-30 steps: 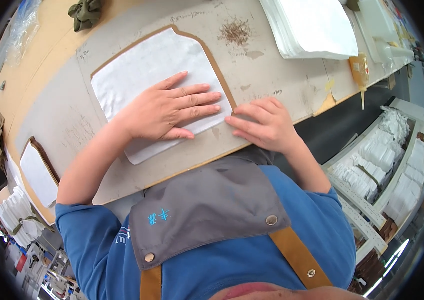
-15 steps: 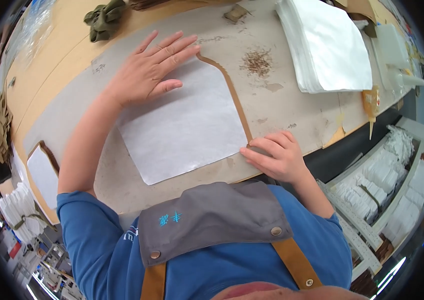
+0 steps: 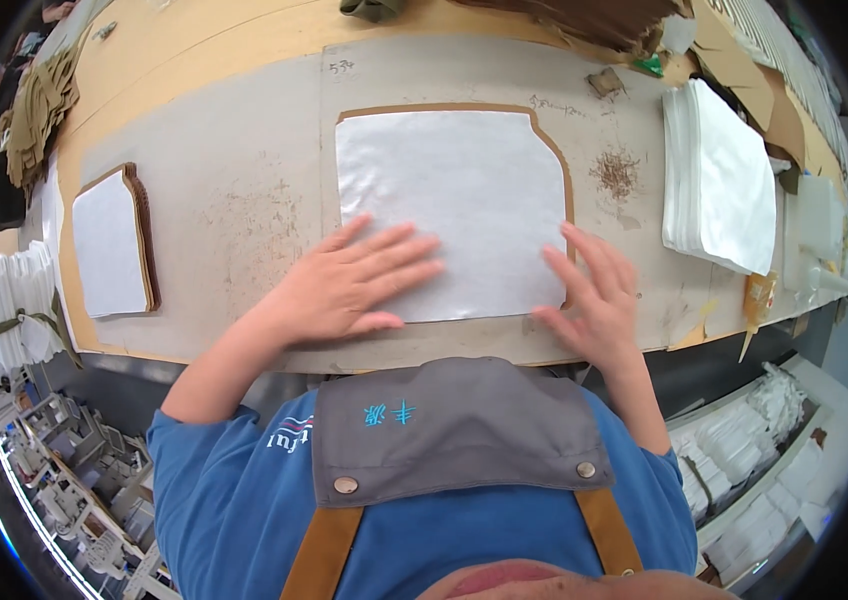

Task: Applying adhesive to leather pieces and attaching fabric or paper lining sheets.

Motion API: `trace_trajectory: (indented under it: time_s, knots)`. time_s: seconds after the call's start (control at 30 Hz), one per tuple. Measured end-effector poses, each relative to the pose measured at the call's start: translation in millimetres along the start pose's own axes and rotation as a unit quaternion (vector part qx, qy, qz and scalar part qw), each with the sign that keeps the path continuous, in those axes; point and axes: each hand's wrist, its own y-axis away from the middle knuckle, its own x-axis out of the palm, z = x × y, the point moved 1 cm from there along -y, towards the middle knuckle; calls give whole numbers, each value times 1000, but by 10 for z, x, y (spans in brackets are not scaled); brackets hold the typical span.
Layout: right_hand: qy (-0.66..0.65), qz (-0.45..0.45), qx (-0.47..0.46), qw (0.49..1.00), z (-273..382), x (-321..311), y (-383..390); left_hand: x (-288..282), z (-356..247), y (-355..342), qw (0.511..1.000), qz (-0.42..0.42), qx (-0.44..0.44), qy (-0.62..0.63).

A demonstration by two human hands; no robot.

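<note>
A white sheet (image 3: 444,190) with a cut-in upper right corner lies flat before me. A brown piece (image 3: 444,107) shows from beneath it as a narrow border along the far and right edges. Fingers spread, my left hand (image 3: 359,275) rests over the sheet's near left part. My right hand (image 3: 594,295) is at the sheet's near right corner, its fingers apart along the brown border. Neither hand grips anything.
Left on the table is a stack of white-topped brown pieces (image 3: 112,250). A pile of white sheets (image 3: 719,180) lies to the right, near a yellowish bottle with a thin nozzle (image 3: 757,300). Brown crumbs (image 3: 616,172) are scattered between. Bundled white cloth (image 3: 19,300) stands far left.
My left hand has come back from the sheet's far edge to its near left part. The right hand has opened at the near right corner. The whole view has shifted.
</note>
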Motion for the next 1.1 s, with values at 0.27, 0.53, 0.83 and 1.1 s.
trace_trajectory:
  time_s: [0.27, 0.53, 0.83, 1.1]
  knots:
    - [118, 257, -31, 959, 224, 271, -165, -130, 565, -174, 996, -47, -27, -73]
    - [60, 173, -4, 983, 262, 558, -881, -141, 575, -150, 979, -116, -162, -39]
    - [56, 242, -124, 961, 45, 705, -1107, -80, 507, -123, 973, -123, -186, -59]
    - [162, 126, 72, 976, -285, 513, -993, -98, 406, -123, 975, -95, -185, -85]
